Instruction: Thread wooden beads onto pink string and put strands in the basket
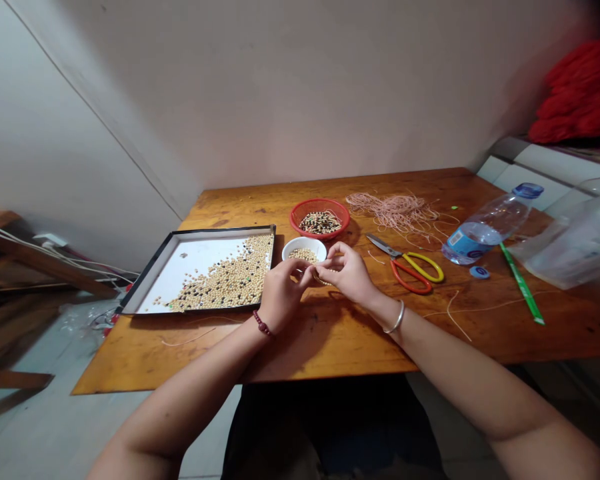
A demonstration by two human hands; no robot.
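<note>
My left hand (281, 291) and my right hand (347, 271) meet over the wooden table (330, 333), just in front of a small white bowl (304, 249) of pale beads. Both hands pinch their fingertips together on something small between them, too small to name; a short run of beads seems to hang there. A dark bead bracelet is on my left wrist, a silver bangle on my right. Left of the hands lies a flat tray (180, 260) strewn with pale and dark beads.
A red basket (320, 219) of mixed beads stands behind the bowl. Pink cord (395, 210) lies in a heap at the back. Yellow and orange scissors (410, 267), a tipped water bottle (490, 227), its blue cap (479, 272) and a green stick (523, 285) lie on the right.
</note>
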